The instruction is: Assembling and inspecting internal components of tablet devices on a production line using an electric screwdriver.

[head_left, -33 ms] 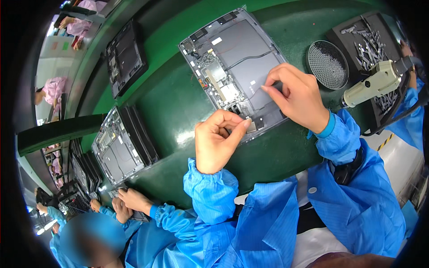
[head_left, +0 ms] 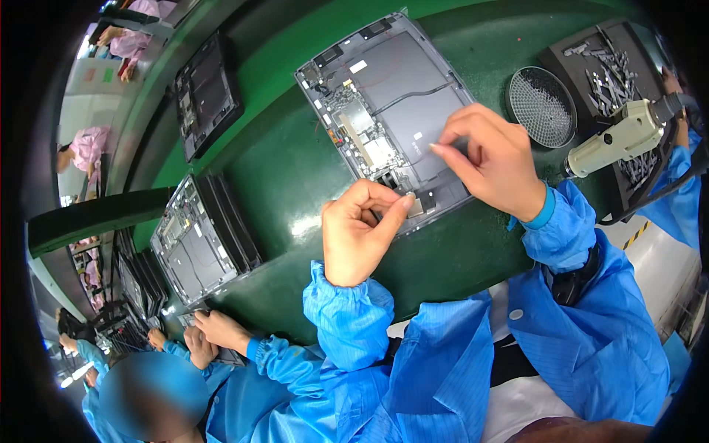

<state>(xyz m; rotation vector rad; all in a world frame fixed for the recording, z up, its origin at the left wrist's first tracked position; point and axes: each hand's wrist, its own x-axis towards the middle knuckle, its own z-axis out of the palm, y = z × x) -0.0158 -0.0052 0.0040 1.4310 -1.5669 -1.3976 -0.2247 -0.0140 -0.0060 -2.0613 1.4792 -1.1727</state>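
A dark grey laptop or tablet casing (head_left: pixel 413 66) lies on the green bench top in front of me, its inside facing up. A bare circuit board (head_left: pixel 362 133) runs along its left side, and a black cable (head_left: pixel 415 96) crosses the middle. Over the casing's near left corner, my left hand (head_left: pixel 358 232) has thumb and forefinger pinched together. My right hand (head_left: pixel 491 159) is held above the casing's right part, also in a pinch. Whatever either pinch holds is too small or hidden to make out.
A round dish of small screws (head_left: pixel 541 107) stands to the right. Beside it, a pale electric screwdriver (head_left: pixel 617 139) rests over a black tray (head_left: pixel 565 55) of small metal parts. More casings (head_left: pixel 196 240) stand stacked at left; a co-worker's hands (head_left: pixel 214 336) work below them.
My right fingertips have shifted very slightly over the casing. My left hand and the casing look the same.
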